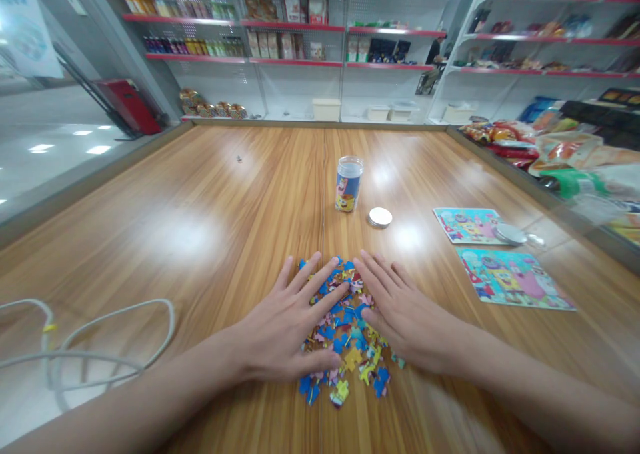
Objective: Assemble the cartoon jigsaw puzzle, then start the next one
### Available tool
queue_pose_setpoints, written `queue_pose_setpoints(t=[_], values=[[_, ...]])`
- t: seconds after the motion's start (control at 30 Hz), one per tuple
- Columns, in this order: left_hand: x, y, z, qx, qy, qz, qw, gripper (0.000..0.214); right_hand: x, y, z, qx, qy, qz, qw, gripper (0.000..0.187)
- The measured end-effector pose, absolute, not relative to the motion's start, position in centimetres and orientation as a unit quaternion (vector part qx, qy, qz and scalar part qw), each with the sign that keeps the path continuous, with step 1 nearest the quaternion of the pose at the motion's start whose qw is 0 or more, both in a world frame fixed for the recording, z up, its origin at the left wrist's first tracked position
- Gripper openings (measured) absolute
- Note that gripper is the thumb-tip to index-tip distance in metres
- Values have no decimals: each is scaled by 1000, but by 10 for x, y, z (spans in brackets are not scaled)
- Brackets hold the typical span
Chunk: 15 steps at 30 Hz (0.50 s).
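Observation:
A heap of small colourful jigsaw pieces (345, 337) lies on the wooden table (200, 227) close in front of me. My left hand (293, 324) lies flat on the left side of the heap, fingers spread. My right hand (400, 314) lies flat on the right side, fingers stretched out, the two hands angled toward each other. Neither hand holds anything. Behind the heap stands an open cartoon-printed can (349, 184), with its round lid (381, 217) lying flat beside it.
Two cartoon picture cards (467, 224) (515, 279) lie at the right, a second round lid (510, 233) on the nearer edge of the far one. A white cable (90, 347) loops at the left. Snack bags (560, 147) pile at the far right; shelves (295, 27) stand behind.

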<state>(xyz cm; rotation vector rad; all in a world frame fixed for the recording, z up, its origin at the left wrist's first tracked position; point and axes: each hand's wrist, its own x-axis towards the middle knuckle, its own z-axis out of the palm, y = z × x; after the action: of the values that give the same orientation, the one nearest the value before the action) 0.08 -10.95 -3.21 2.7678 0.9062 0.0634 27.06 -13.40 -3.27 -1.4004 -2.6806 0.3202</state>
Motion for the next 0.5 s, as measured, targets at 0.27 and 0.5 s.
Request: queue_pose_setpoints(t=[0.27, 0.5], values=[[2, -109, -33, 948, 293, 29, 123, 91, 267, -131, -34, -512, -848, 109, 82, 70], [2, -109, -32, 948, 292, 33, 125, 91, 268, -128, -35, -521, -839, 109, 115, 62]])
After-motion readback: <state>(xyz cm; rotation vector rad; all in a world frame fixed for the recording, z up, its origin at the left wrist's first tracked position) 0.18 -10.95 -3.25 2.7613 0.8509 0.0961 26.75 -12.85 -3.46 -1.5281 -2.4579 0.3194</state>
